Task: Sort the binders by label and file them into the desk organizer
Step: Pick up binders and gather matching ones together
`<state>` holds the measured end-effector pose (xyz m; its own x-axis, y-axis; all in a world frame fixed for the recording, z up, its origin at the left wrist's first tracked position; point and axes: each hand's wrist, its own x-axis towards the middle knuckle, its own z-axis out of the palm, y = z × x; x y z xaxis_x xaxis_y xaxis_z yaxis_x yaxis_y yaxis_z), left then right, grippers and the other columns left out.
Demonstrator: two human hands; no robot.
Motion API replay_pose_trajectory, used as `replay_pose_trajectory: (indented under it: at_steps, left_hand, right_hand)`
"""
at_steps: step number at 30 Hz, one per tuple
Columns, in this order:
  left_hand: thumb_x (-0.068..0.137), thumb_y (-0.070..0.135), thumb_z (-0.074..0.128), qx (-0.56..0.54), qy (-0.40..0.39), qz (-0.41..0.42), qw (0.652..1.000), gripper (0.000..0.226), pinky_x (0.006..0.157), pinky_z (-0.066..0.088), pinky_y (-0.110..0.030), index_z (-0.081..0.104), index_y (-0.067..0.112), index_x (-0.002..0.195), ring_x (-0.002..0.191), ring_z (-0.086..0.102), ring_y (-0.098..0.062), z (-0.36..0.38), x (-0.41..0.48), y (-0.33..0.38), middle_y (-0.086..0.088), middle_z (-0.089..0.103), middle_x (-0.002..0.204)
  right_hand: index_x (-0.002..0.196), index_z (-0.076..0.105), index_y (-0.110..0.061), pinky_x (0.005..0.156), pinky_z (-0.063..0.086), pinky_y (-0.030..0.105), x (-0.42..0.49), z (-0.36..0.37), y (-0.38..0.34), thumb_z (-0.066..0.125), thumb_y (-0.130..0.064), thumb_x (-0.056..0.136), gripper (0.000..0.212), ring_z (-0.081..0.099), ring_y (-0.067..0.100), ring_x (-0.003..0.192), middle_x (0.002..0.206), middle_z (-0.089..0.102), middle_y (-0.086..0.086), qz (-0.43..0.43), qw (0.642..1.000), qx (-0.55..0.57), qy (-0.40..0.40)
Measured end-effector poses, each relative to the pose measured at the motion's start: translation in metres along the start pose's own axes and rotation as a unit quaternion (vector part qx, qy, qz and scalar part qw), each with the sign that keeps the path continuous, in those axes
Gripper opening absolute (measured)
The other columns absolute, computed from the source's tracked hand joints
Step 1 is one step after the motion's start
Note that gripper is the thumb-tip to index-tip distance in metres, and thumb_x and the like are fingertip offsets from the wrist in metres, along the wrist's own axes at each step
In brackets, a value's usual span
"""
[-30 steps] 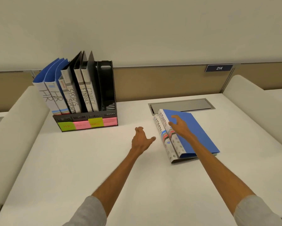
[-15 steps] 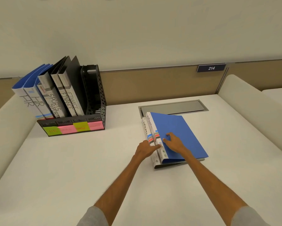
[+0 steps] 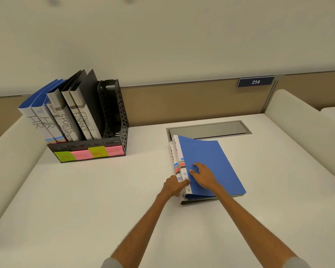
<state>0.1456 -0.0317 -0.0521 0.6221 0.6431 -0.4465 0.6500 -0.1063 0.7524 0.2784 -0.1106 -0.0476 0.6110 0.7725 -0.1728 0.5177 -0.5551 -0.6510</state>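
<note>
Working at two stacked binders lying flat on the tabletop, right of centre and just near of the metal hatch. Pressing on the cover of the blue binder with the right hand, fingers spread and nearly straight, clasping nothing. Bracing the near end of its spine with the left hand, thumb lying against the spine, other fingers curled beneath the palm; not showing whether gripping or merely pushing. Probably separating the top binder from the lower binder for filing in the desk organizer, standing well apart at far left.

Risking a drag of both binders together: bearing down from above while tugging at the spine, pinning the top one onto the one beneath. Risking a floppy lift too: taking hold only at the near end of the spine, leaving the far end sagging or the cover swinging open, already appearing to curl up at its far edge. Risking a shove of the lower binder onto the hatch, lying just beside its rim. Risking misfiling as well: not being able to read these two spine labels from here, being small and foreshortened. Judging by the filed binders marked HR, SPORTS and FINANCE crowding the left slots, likely aiming for the rightmost slot, seemingly the only free one; checking against the sticky notes on the organizer's front calling for a closer look, being illegible here.
</note>
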Motion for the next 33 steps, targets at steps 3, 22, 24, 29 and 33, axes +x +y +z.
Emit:
replay_pose_trajectory:
  at_steps: [3,22,24,29,33]
  left_hand:
    - [0.095,0.037,0.060,-0.055,-0.013,0.000,0.998,0.049,0.086,0.058,-0.045,0.050,0.002,0.128,0.110,0.064,-0.032,-0.005,-0.003,-0.004,-0.014,0.061,0.127]
    - [0.071,0.003,0.080,-0.364,0.135,0.049,0.920,0.035,0.054,0.056,-0.031,0.066,0.003,0.102,0.079,0.074,-0.025,-0.111,-0.044,-0.012,-0.015,0.074,0.095]
    - [0.069,0.003,0.081,-0.357,0.164,0.068,0.917,0.042,0.054,0.056,-0.031,0.061,0.004,0.106,0.083,0.073,-0.026,-0.128,-0.045,-0.011,-0.014,0.072,0.097]
    - [0.066,0.004,0.085,-0.316,0.246,0.109,0.910,0.051,0.070,0.060,-0.041,0.054,0.008,0.106,0.088,0.069,-0.023,-0.172,-0.045,-0.014,-0.008,0.066,0.097]
    - [0.065,0.004,0.085,-0.265,0.306,0.155,0.901,0.050,0.062,0.052,-0.018,0.055,0.008,0.105,0.084,0.066,-0.014,-0.203,-0.048,-0.015,-0.002,0.066,0.096]
  right_hand:
    - [0.138,0.043,-0.013,0.106,0.041,0.038,0.001,0.001,-0.008,0.053,-0.034,0.098,0.046,0.046,0.025,0.129,0.144,0.045,0.009,-0.005,1.000,-0.002,-0.007]
    - [0.133,0.047,-0.015,0.105,0.042,0.043,0.032,0.020,-0.149,0.053,-0.049,0.094,0.052,0.046,0.026,0.126,0.137,0.046,0.011,-0.076,0.994,0.080,0.019]
    - [0.133,0.047,-0.015,0.105,0.042,0.044,0.037,0.020,-0.172,0.054,-0.051,0.093,0.054,0.047,0.026,0.125,0.136,0.046,0.011,-0.094,0.989,0.107,0.025]
    - [0.135,0.044,-0.019,0.102,0.046,0.047,0.049,0.019,-0.229,0.054,-0.058,0.089,0.061,0.049,0.024,0.122,0.137,0.045,0.009,-0.141,0.977,0.157,0.022]
    - [0.137,0.040,-0.020,0.095,0.052,0.042,0.058,0.017,-0.271,0.057,-0.056,0.088,0.063,0.051,0.022,0.120,0.139,0.045,0.008,-0.180,0.963,0.203,0.002]
